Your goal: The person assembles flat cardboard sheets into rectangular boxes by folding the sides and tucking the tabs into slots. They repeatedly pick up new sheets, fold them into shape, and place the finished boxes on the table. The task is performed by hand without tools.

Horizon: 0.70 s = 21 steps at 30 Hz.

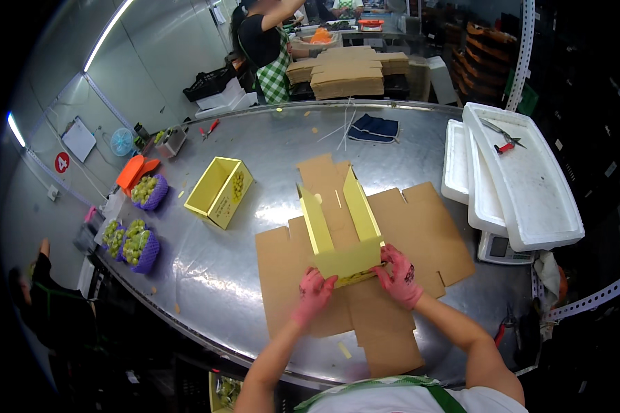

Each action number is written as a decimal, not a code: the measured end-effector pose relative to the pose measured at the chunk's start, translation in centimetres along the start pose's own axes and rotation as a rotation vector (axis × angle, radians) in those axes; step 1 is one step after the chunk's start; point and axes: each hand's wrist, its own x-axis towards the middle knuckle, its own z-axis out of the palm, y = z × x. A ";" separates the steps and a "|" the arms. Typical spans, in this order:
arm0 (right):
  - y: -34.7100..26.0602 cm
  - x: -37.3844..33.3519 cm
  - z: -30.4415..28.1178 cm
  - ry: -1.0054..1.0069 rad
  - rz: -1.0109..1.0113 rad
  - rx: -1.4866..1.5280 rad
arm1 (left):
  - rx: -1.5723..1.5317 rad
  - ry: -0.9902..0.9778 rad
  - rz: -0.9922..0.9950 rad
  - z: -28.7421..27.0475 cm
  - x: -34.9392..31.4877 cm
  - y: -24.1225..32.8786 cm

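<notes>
A partly folded yellow cardboard box [315, 224] stands before me, its two long sides raised and its brown floor flap stretching out at the far end. Both my hands wear pink gloves. At the near end wall, my left hand [315, 292] grips the lower left corner, thumb against the board. On the lower right corner of the same wall, my right hand [401, 275] is closed with its fingers at the edge. Beneath the box lie flat brown cardboard blanks [420, 234]. A finished open yellow box [217, 193] sits to the left.
Grapes in purple foam nets [141, 251] lie along the left edge. White foam trays [530, 186] are stacked at the right, with red-handled shears [506, 147] on top. A dark blue cloth [373, 129] lies far back. Behind the table, a person [265, 48] works beside stacked cardboard [348, 72].
</notes>
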 end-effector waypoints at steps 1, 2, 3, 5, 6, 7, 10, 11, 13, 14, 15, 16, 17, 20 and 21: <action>-0.6 0.4 -0.4 -0.036 -0.190 -0.113 | 0.004 0.015 -0.032 0.2 0.0 -0.1; -1.4 0.9 -1.0 -0.072 -0.381 -0.225 | 0.008 0.030 -0.064 0.4 0.0 -0.1; -2.5 1.5 -1.6 -0.107 -0.570 -0.339 | 0.010 0.067 -0.047 0.6 0.1 0.0; -3.5 1.7 -1.7 -0.213 -0.504 -0.611 | 0.015 0.142 -0.014 1.0 0.7 0.2; -3.8 1.5 -1.7 -0.267 -0.461 -0.742 | 0.028 0.164 -0.032 1.2 0.6 0.3; -3.7 1.6 -1.5 -0.274 -0.446 -0.747 | 0.042 0.185 -0.050 1.4 0.5 0.1; -2.6 2.0 -1.0 -0.286 -0.395 -0.758 | 0.094 0.244 -0.100 1.9 1.0 -0.2; -2.5 1.9 -0.8 -0.271 -0.382 -0.756 | 0.090 0.281 -0.106 2.2 0.7 -0.8; -2.4 1.5 -0.5 -0.234 -0.361 -0.773 | 0.017 0.261 -0.170 2.5 0.7 -1.5; -2.4 1.3 -0.2 -0.206 -0.352 -0.784 | -0.046 0.200 -0.224 2.2 0.8 -1.6; -2.3 1.4 0.0 -0.168 -0.352 -0.798 | -0.175 0.219 -0.274 1.9 1.3 -1.0; -2.3 1.4 0.0 -0.168 -0.335 -0.797 | -0.304 0.242 -0.323 1.6 1.9 0.1; -2.2 1.4 0.0 -0.168 -0.319 -0.797 | -0.435 0.264 -0.371 1.5 2.0 0.7; -2.4 1.4 0.2 -0.202 -0.261 -0.799 | -0.446 0.067 -0.282 0.6 1.4 -0.4; -3.0 1.4 0.6 -0.230 -0.204 -0.802 | -0.403 0.056 -0.278 0.7 1.2 -0.9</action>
